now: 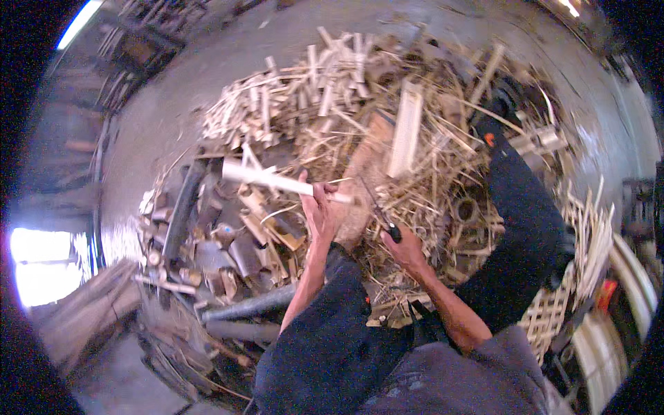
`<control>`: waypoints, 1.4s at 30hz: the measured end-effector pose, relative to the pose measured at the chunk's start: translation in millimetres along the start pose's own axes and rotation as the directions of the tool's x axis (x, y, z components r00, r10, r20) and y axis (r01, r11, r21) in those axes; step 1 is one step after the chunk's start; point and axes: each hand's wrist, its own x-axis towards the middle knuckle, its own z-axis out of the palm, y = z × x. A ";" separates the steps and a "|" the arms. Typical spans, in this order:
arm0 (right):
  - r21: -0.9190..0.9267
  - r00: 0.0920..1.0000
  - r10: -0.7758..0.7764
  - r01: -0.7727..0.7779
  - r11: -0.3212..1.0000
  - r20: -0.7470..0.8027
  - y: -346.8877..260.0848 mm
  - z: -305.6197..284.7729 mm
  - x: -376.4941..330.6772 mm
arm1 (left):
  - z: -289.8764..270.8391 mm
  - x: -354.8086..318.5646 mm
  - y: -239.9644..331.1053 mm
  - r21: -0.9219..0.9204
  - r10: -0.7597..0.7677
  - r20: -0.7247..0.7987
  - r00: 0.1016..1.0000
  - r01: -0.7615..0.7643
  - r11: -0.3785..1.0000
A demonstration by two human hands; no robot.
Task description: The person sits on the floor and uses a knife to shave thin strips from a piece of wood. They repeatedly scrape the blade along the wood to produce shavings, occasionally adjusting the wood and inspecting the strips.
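Left hand: your left hand is closed around a long, pale, flat bamboo strip, thumb raised along its side.
Strip: one end points out to your left; the other lies over a brown, worn wooden block between your legs.
Right hand: your right hand is wrapped around the dark handle of a narrow-bladed knife.
Blade: slants forward and left over the block, just beside the strip's near end; blur hides whether they touch.
Broad slat: a wide, pale, straight-sided bamboo slat lies beyond the knife, along the block's right side.
Far heap: short, pale split bamboo sticks, piled loosely on the grey floor.
Right edge: a pale, open-woven bamboo lattice lies beside your dark-trousered leg.
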 end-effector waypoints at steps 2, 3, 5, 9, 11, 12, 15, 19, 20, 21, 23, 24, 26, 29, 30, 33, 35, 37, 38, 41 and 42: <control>-0.085 0.999 -0.041 0.040 0.996 -0.011 -37.8 -21.0 9.3 | -19.8 26.0 12.7 -0.206 -0.087 0.007 0.996 0.087 0.975; -0.126 0.998 -0.050 0.045 0.991 -0.034 -45.6 -30.1 16.1 | -30.5 39.5 26.0 -0.274 -0.144 0.060 0.988 0.155 0.949; -0.269 0.939 -0.312 0.266 0.926 -0.144 -35.3 -20.5 51.0 | -67.2 54.5 52.5 -0.359 -0.293 0.199 0.935 0.348 0.866; -0.376 0.911 -0.373 0.412 0.830 0.176 -101.2 -26.7 75.2 | -87.2 16.9 96.4 -0.236 -0.415 0.480 0.773 0.569 0.788; -0.407 0.830 -0.476 0.557 0.723 0.291 -122.0 -19.6 70.7 | -89.4 -4.5 105.3 -0.186 -0.525 0.506 0.685 0.681 0.709; -0.424 0.800 -0.514 0.600 0.679 0.310 -127.9 -18.8 71.1 | -93.3 -14.0 110.5 -0.154 -0.553 0.489 0.675 0.690 0.707; -0.255 0.621 -0.736 0.783 0.568 0.270 -124.1 -29.7 89.6 | -101.9 -33.4 127.4 -0.196 -0.553 0.529 0.644 0.727 0.658; -0.455 0.680 -0.598 0.731 0.509 0.424 -125.5 -56.5 109.1 | -110.7 -52.9 139.9 -0.256 -0.506 0.610 0.610 0.755 0.604; -0.461 0.634 -0.603 0.771 0.440 0.484 -116.5 -61.7 109.6 | -111.8 -61.0 134.8 -0.184 -0.550 0.594 0.587 0.764 0.618; -0.480 0.607 -0.598 0.790 0.381 0.523 -97.9 -65.0 109.0 | -114.2 -75.2 126.2 -0.074 -0.608 0.540 0.582 0.753 0.654; -0.461 0.581 -0.603 0.810 0.363 0.546 -82.0 -66.7 104.7 | -126.5 -99.6 115.4 -0.043 -0.552 0.645 0.529 0.746 0.665; -0.418 0.577 -0.607 0.816 0.399 0.547 -76.7 -63.2 98.3 | -133.5 -100.2 120.6 -0.026 -0.552 0.655 0.516 0.745 0.666; -0.352 0.601 -0.584 0.797 0.490 0.546 -67.9 -53.9 89.6 | -142.2 -95.4 134.5 -0.001 -0.554 0.674 0.489 0.750 0.662; -0.513 0.835 -0.338 0.537 0.669 0.433 -77.3 -14.5 43.9 | -139.1 -79.5 128.4 0.003 -0.673 0.518 0.528 0.786 0.619; -0.488 0.851 -0.350 0.515 0.705 0.392 -79.9 -7.1 36.8 | -137.5 -74.2 115.4 -0.064 -0.652 0.538 0.535 0.797 0.601; -0.433 0.888 -0.339 0.450 0.781 0.311 -79.5 -3.9 24.5 | -130.0 -64.1 122.1 -0.144 -0.575 0.570 0.586 0.761 0.633; -0.413 0.893 -0.320 0.434 0.801 0.318 -82.5 -12.1 30.5 | -122.2 -61.4 132.9 -0.145 -0.594 0.559 0.579 0.773 0.617; -0.388 0.881 -0.267 0.420 0.820 0.390 -85.1 -21.9 45.1 | -113.2 -57.2 137.2 -0.107 -0.625 0.526 0.576 0.774 0.624; -0.314 0.864 -0.220 0.385 0.868 0.452 -88.5 -23.0 45.7 | -114.2 -54.0 135.4 -0.118 -0.615 0.561 0.554 0.789 0.603; -0.275 0.859 -0.111 0.280 0.920 0.500 -68.2 -20.4 48.1 | -118.7 -42.5 119.8 -0.220 -0.567 0.667 0.483 0.855 0.470; -0.267 0.879 -0.091 0.238 0.934 0.467 -48.5 -17.2 39.7 | -119.1 -43.5 117.3 -0.285 -0.549 0.703 0.453 0.886 0.366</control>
